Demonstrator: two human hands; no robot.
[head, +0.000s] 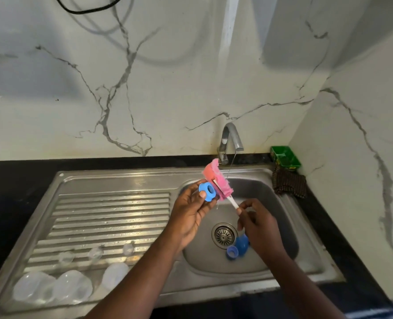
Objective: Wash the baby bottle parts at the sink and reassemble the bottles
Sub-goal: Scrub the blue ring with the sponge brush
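Scrubbing above the sink basin (273,259), the left hand (190,211) pinches the blue bottle collar ring (206,192) by its rim, a light, stiff, likely slippery part, while the right hand (257,223) grips the soft pink sponge brush (216,180) by its handle.

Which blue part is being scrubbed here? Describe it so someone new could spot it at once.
Start at the steel sink, just below the tap. Over the basin's left edge, the left hand holds a blue ring against the pink sponge brush. Unlike the two blue parts lying by the drain, it is held up off the steel.
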